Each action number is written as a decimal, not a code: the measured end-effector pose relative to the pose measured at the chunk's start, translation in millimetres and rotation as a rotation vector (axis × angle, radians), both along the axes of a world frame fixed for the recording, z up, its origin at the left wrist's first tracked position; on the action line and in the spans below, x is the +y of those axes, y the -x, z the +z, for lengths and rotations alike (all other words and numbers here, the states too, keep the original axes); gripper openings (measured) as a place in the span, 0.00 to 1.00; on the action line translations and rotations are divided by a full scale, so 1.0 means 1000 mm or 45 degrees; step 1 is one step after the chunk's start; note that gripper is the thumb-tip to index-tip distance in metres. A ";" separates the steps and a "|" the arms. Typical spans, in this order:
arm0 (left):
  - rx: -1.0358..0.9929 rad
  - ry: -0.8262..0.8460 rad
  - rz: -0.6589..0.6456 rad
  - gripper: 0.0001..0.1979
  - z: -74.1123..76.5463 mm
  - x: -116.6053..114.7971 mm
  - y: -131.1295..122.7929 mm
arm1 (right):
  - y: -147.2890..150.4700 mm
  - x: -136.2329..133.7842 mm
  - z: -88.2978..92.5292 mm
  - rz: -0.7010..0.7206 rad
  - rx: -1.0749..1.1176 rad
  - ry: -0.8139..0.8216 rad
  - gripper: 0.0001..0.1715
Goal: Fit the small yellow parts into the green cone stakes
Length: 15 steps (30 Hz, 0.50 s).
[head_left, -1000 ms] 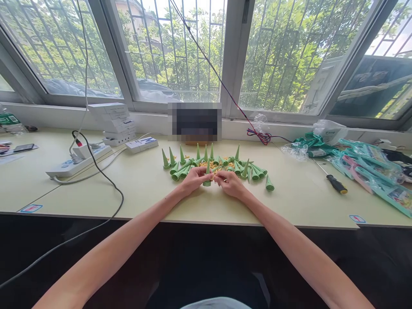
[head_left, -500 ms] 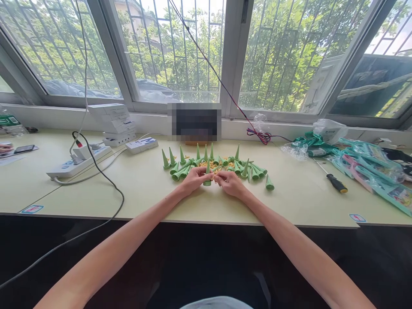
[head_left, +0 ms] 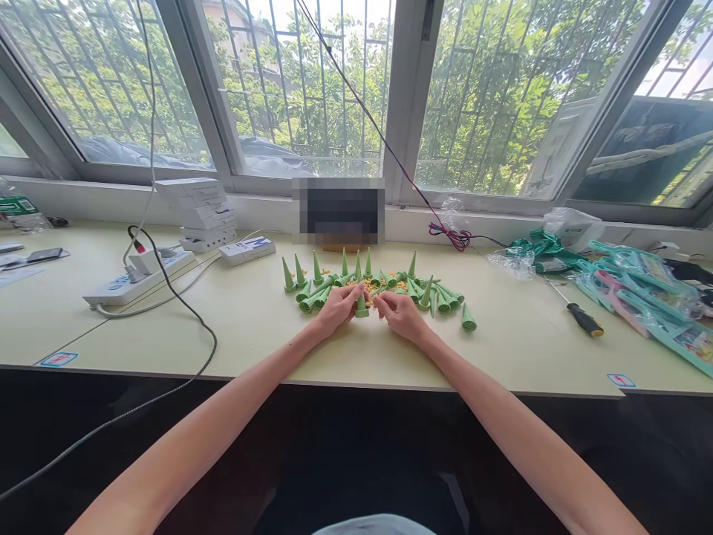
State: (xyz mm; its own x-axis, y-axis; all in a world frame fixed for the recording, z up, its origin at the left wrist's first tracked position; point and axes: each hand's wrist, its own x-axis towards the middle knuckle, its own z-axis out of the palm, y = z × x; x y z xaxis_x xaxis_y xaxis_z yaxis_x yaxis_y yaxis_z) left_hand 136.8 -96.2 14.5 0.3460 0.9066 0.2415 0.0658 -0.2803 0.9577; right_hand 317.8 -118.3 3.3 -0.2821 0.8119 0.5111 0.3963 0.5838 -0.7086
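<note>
Tabletop, cone partly behind left hand

- Two hands: one left hand, one right hand.
- One cone in the left hand.
- Seven upright cones in the back row.
- One leaning cone right of the hands.
- One lying cone apart at the right; the other lying cones overlap too much to count.
- Yellow bits: many, too small to count.
- One power strip.
- One flat box; beside it, one stack of several, number unclear.
- One screwdriver.
- One coil of wire.
- Two stickers on the table edge.
- Turquoise packs: several, overlapping, number unclear.
</note>
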 end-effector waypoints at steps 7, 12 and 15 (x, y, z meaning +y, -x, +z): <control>0.117 -0.131 -0.035 0.22 0.002 -0.003 0.000 | 0.000 -0.001 -0.003 0.005 -0.093 -0.103 0.18; 0.102 -0.228 -0.050 0.19 0.000 -0.003 -0.001 | 0.001 -0.002 -0.004 -0.045 -0.117 -0.217 0.15; 0.052 -0.231 -0.056 0.16 -0.002 -0.002 -0.002 | 0.001 -0.002 -0.005 -0.061 -0.158 -0.268 0.14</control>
State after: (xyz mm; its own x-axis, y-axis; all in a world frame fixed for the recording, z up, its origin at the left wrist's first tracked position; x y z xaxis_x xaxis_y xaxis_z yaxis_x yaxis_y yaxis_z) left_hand 138.5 -98.1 12.4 0.3972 0.8331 0.3851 0.0871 -0.4519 0.8878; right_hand 316.4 -120.4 -1.6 -0.3170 0.7054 0.6340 0.5034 0.6917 -0.5178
